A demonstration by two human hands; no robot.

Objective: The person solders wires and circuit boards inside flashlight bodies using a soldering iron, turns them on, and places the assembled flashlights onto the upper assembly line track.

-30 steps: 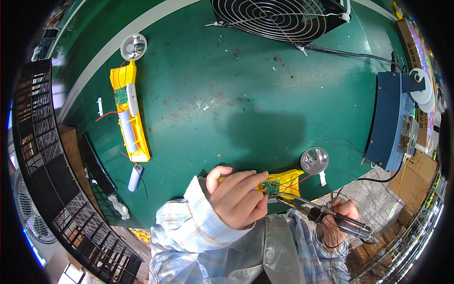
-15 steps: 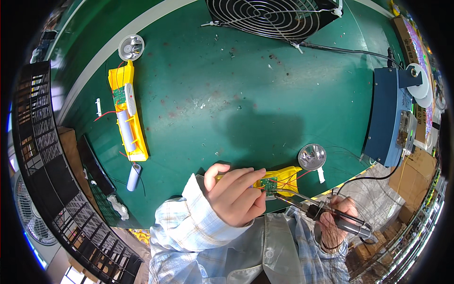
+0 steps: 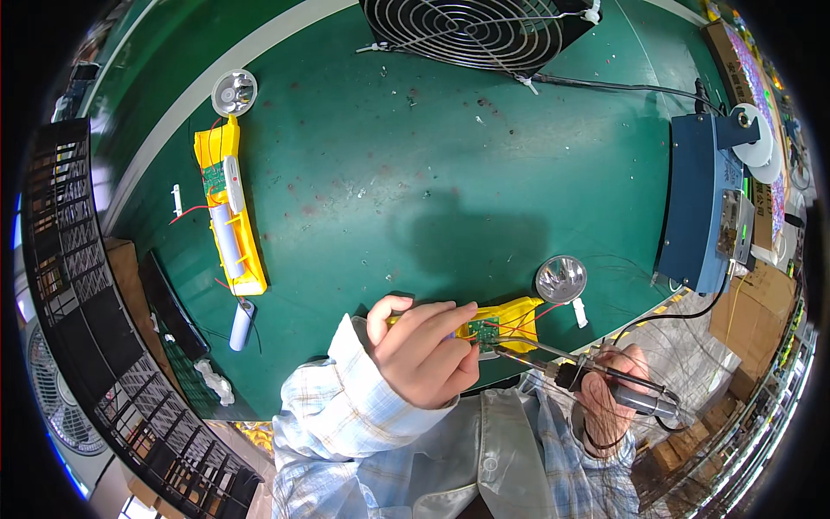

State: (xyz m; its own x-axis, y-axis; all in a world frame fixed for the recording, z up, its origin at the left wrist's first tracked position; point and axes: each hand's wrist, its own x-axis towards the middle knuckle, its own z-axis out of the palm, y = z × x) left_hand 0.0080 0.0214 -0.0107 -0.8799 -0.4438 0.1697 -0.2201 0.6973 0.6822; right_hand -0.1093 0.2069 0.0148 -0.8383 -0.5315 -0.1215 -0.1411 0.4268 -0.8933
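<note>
My left hand (image 3: pixel 424 359) is curled over the left part of a yellow flashlight housing (image 3: pixel 521 318) at the table's near edge, gripping it. A green circuit board (image 3: pixel 486 329) with red wires shows in the housing just beyond my fingertips. My right hand (image 3: pixel 609 405) grips a soldering iron (image 3: pixel 638 396) with a thin metal guide tube along it. Its tip reaches the board's near edge; exact contact is too small to make out. Wired to the housing, a round silver reflector (image 3: pixel 560 279) lies at its right end, beside a small white strip (image 3: pixel 579 313).
A second yellow housing (image 3: pixel 246 251) with a battery and reflector lies at left, a loose battery (image 3: pixel 242 325) below it. A black fan (image 3: pixel 467 30) stands at the back. The blue box unit (image 3: pixel 692 199) carries a white reel (image 3: pixel 754 143) at right. A black rack (image 3: pixel 65 225) edges the left.
The whole view has shifted slightly. My left hand keeps its grip on the housing, and the iron's tip stays at the circuit board.
</note>
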